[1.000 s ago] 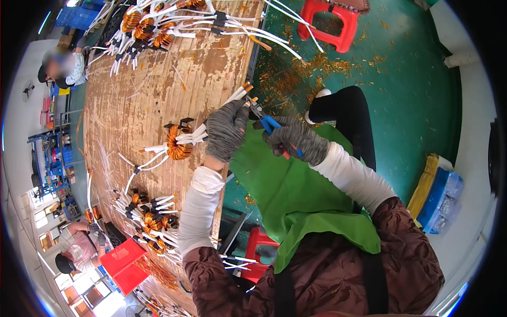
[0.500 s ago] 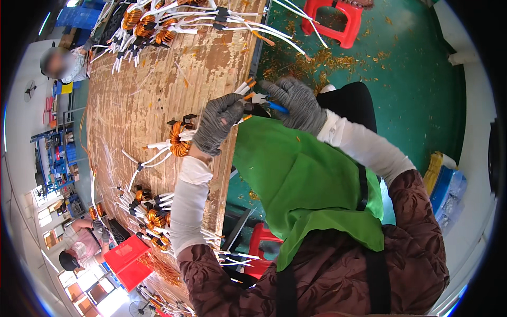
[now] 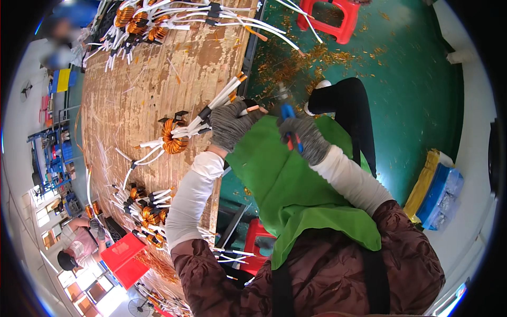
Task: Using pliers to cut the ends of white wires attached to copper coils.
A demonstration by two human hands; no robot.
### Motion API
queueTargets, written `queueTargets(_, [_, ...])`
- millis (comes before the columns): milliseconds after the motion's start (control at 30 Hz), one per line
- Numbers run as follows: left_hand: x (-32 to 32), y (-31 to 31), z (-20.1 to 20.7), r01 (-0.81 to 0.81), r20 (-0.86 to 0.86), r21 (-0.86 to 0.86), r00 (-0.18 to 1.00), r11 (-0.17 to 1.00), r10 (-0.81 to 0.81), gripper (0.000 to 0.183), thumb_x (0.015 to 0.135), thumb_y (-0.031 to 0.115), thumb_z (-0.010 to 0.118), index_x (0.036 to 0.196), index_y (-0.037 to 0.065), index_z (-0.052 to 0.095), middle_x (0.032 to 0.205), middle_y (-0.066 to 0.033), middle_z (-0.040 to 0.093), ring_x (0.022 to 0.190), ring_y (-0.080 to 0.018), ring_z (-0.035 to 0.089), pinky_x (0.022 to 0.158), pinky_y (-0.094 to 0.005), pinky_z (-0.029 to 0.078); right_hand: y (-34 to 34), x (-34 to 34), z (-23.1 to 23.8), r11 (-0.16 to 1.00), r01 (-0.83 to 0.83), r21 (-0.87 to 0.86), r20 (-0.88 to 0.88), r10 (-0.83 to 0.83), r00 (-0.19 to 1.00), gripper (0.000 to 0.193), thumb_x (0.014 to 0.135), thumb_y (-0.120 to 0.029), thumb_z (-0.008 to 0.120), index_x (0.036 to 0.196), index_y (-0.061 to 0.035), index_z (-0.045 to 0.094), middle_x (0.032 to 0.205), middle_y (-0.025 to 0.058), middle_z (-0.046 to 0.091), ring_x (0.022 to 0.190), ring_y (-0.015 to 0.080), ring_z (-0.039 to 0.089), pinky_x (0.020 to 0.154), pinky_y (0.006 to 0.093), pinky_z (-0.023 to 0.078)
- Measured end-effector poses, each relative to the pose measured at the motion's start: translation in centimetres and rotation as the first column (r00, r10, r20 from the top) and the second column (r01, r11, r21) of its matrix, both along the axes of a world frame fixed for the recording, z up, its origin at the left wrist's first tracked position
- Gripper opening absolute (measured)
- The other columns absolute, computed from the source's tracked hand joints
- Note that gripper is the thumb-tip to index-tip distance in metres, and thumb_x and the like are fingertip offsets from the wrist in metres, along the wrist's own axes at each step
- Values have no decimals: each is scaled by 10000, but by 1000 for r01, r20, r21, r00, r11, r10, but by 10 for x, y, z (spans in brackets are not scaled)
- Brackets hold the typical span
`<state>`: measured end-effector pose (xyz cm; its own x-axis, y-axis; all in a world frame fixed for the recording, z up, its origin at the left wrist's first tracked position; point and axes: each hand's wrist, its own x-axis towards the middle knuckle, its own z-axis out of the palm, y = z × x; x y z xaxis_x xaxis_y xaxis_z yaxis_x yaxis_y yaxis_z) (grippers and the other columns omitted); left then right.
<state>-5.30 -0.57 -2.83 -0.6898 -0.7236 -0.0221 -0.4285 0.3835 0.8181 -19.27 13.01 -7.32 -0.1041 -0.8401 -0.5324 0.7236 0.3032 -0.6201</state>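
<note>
My left hand [image 3: 232,126], in a grey glove, is closed at the table's edge around a white-sleeved wire [image 3: 248,110] whose bare copper end points right. This wire belongs to a copper-wound ring coil [image 3: 175,137] lying on the table. Its other white leads [image 3: 217,100], bound with black tape, run past my hand toward the far right. Over the green apron my right hand [image 3: 307,138], gloved too, grips blue-handled pliers [image 3: 288,113]. The jaws point away from me, blurred by motion and apart from the wire.
More coils with white leads are heaped at the table's far end [image 3: 138,22] and near left [image 3: 149,214]. Copper scraps [image 3: 317,58] litter the green floor by a red stool [image 3: 331,21]. A co-worker [image 3: 79,245] works beside a red bin [image 3: 122,259].
The pliers have come off the wire ends and moved right and nearer to me. My left hand has shifted right and nearer, and the leads beyond it now show.
</note>
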Motion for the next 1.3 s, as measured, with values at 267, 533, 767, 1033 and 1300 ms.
queueTargets(267, [0,1,35,32,-93,-414,993,910,-78,227,765,245,668,885,55,644,817,-115,621,688,-250,598,621,-314,472,19,-49,-36,988,-105,113,-784,153,601,504,692,-141,630,1158,2,503,941,133,595,839,253,583,761,334,469])
queueTargets(533, [-14,-34,27,174,435,-656,882,735,180,173,708,168,656,846,63,656,816,-130,580,756,-313,544,691,-429,437,-5,-39,-16,957,-289,-27,-920,89,381,595,662,-136,632,1226,-45,464,969,153,545,867,254,551,789,343,442])
queueTargets(767, [3,-38,38,-165,24,179,986,970,163,208,839,111,591,1007,-10,590,820,-48,614,720,-102,565,649,-246,471,-40,-50,18,909,-415,-40,-989,24,148,583,626,-149,602,1191,-66,486,984,188,540,917,378,529,806,437,441])
queueTargets(1033, [11,-37,49,-179,-81,315,973,932,215,207,865,77,537,1035,-36,574,848,-76,632,737,-112,580,666,-251,487,-75,-38,45,853,-521,-30,-999,-2,54,599,626,-180,628,1193,-58,480,1043,214,516,983,381,504,888,449,395])
queueTargets(1300, [13,-34,46,-171,-176,371,952,913,251,220,861,47,539,1053,-59,553,891,-102,627,781,-135,603,707,-260,498,-84,-30,61,860,-503,-85,-996,-78,35,523,651,-181,627,1141,-34,517,993,185,530,954,360,515,846,432,414])
